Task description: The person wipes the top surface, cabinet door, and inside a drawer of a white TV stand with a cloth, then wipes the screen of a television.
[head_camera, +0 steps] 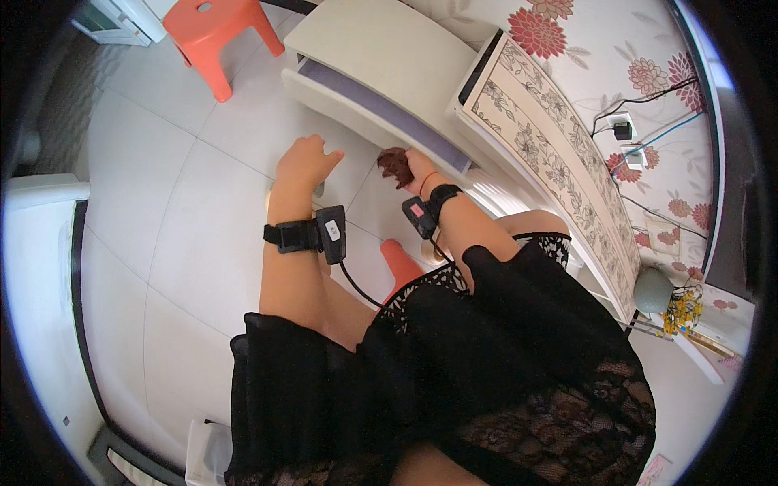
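My right hand (419, 172) grips a small dark brown object (395, 166) with a ragged lower edge; its exact kind is unclear. That hand is beside the front of a pulled-out drawer (340, 112) in a cream cabinet (377, 48). A strip of the drawer's lilac interior shows; I cannot see what lies deeper inside. My left hand (308, 161) hovers over the tiled floor, left of the brown object and apart from it. Its thumb is spread from loosely curled fingers, and nothing shows in it.
An orange plastic stool (209, 24) stands beyond the drawer, at the upper left. Right of the cabinet runs a long unit with a floral top (547, 140). Cables and a wall socket (621, 129) are on the wall. Between my legs part of an orange stool (401, 264) shows.
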`<state>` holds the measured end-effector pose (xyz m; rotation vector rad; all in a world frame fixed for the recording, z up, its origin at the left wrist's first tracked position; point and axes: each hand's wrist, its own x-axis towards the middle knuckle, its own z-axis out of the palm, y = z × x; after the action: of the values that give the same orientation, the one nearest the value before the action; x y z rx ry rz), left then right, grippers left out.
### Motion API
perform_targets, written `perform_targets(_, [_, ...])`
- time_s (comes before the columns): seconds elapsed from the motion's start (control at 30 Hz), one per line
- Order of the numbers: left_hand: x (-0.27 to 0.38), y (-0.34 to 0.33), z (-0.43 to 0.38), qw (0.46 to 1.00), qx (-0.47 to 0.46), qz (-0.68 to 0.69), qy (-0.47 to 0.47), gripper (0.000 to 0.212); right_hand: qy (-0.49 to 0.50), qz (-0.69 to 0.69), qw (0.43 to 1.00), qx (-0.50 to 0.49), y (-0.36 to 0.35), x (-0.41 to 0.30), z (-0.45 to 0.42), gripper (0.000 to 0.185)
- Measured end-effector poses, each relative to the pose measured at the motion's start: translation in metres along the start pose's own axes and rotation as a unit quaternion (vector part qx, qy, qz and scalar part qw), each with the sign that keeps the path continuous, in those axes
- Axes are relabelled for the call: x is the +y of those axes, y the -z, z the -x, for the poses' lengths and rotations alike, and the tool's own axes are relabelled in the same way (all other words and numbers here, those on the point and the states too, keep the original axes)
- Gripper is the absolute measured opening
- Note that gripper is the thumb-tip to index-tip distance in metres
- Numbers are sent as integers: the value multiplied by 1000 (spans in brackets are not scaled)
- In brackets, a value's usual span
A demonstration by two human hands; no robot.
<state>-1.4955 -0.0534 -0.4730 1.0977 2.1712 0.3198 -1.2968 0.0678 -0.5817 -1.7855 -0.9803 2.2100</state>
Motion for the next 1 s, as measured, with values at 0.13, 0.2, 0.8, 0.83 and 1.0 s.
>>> perform_targets(0.13, [-13, -3, -5, 1000, -22, -1, -16, 49, -4, -99, 994, 33, 0, -22, -7, 26])
perform_targets(0.2, [-17, -3, -4, 1000, -18, 22, -3, 49, -2, -94, 995, 36, 8, -22, -20, 27])
perform_targets(0.8, [133, 18, 21, 767, -44, 625, -141, 33, 323, -1, 945, -48, 145, -157, 283, 36])
perform_targets(0.83, [133, 9, 34, 740, -66, 658, -118, 30, 343, -33, 938, -44, 167, -137, 297, 35])
perform_targets(1.0, [178, 5, 78, 754, -111, 641, -94, 32, 290, -144, 943, 80, 281, -53, 310, 31])
